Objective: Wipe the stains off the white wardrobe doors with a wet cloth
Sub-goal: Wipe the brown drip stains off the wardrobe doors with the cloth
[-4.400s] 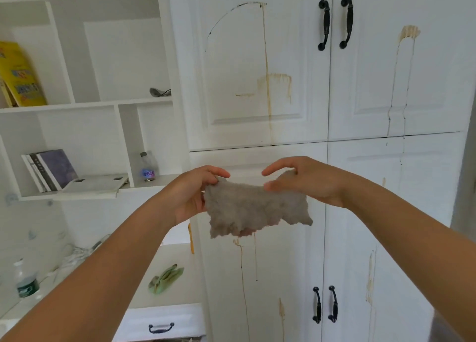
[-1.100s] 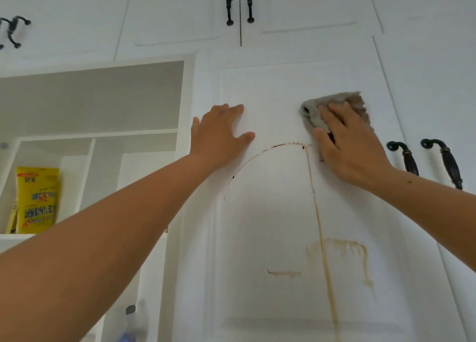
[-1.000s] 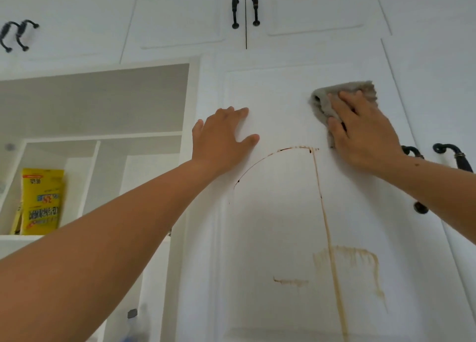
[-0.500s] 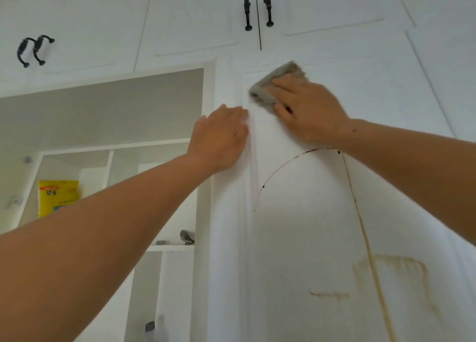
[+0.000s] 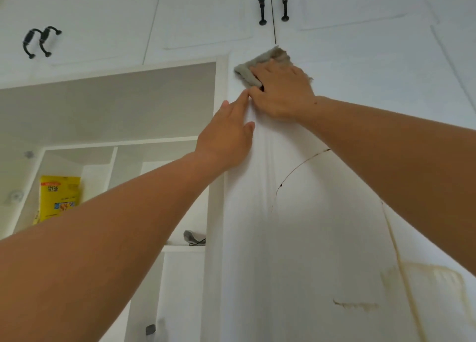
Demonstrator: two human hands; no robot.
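- Grey cloth [image 5: 247, 71] sat at the upper left corner of the wardrobe door [image 5: 322, 251], pressed there by the right hand [image 5: 280, 94] — fingers seemingly spread flat, not clenched.
- Left hand [image 5: 226, 135] braced just below, fingers straight, holding nothing.
- Brown arc stain [image 5: 296, 168] lay below and right of the cloth — a downward stroke for the right hand.

Left hand [image 5: 226, 138] and right hand [image 5: 280, 94] bare, forearms bare, tiny dark speck [image 5: 314, 102] by right wrist

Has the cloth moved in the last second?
Yes. The cloth slid left, from above the right end of the arc stain to the top left of the door.
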